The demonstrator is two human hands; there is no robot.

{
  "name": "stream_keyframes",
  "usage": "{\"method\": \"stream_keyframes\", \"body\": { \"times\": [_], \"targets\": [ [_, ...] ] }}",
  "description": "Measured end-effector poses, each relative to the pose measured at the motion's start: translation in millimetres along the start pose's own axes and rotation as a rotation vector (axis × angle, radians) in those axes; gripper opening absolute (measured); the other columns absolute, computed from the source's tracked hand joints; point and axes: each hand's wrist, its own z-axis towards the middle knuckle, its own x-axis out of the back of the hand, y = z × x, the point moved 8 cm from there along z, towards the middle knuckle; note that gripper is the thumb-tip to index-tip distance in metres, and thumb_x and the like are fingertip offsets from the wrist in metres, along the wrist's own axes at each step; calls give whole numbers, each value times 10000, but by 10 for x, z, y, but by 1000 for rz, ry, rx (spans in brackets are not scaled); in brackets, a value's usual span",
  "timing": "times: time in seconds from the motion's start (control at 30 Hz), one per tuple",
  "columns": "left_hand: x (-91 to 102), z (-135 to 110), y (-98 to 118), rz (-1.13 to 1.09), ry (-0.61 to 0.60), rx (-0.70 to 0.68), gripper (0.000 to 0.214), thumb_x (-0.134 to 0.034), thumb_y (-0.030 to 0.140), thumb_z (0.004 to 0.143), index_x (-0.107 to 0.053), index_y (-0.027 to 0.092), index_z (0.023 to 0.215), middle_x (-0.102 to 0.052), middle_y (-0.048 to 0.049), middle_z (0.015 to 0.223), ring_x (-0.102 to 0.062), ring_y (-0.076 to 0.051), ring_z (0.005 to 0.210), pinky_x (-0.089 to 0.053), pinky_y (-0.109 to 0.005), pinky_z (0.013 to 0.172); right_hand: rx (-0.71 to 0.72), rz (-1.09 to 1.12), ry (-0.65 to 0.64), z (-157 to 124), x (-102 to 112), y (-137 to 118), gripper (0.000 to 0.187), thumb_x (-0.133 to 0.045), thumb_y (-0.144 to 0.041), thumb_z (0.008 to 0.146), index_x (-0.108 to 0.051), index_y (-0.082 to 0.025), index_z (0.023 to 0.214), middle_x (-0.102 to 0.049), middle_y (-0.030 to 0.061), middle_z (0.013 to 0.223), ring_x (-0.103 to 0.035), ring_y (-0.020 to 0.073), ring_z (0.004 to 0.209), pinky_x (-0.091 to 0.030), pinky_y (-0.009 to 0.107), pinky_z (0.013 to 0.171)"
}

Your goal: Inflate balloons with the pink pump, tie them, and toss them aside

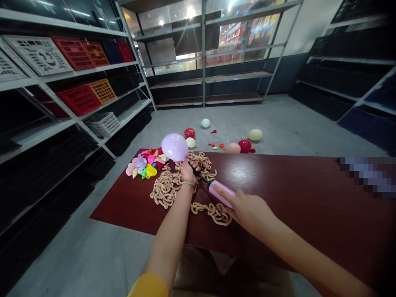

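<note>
A light purple inflated balloon (175, 147) sits just beyond my left hand (188, 172), whose fingers are closed around its neck and the black end of a balloon pump. The pump's pink-purple barrel (221, 193) slants down to the right, joined to a black rod. My right hand (250, 208) is wrapped around that barrel. Beneath both hands, tan long balloons (167, 189) lie in curly heaps on the dark red table (278, 185). Left of them is a pile of limp balloons (151, 171) in several colours. My left fingers partly hide the balloon's neck.
On the floor beyond the table are inflated balloons, among them a red one (244, 146) and a pale yellow one (255, 134). Shelves with plastic crates (74, 53) stand at left; another rack (204, 62) is at the back. A blurred patch (368, 175) covers the table's right end.
</note>
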Motion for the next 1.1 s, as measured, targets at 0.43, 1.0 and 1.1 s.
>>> {"method": "stream_keyframes", "body": {
  "times": [0.43,1.0,1.1],
  "targets": [
    [12,60,-6,-29,-57,5,271,-497,238,916,-333,212,703,-270,84,529,-306,-54,372,-206,-180,360,97,74,62,622,161,-240,700,-501,-438,952,-172,-379,1566,-694,131,1061,-707,295,911,-499,350,738],
    [-13,6,35,-124,-91,34,239,-476,182,914,-350,208,712,-288,83,543,-308,-47,373,-219,-165,357,79,59,-11,391,260,-216,696,-531,-407,930,-229,-368,1555,-708,136,1022,-699,310,926,-486,356,740],
    [-15,-14,14,-71,-57,38,241,-509,223,911,-361,210,722,-294,83,543,-312,-50,378,-224,-172,361,91,120,22,562,111,-219,716,-493,-472,949,-153,-369,1571,-688,126,1090,-689,283,945,-474,335,765]
  ]
}}
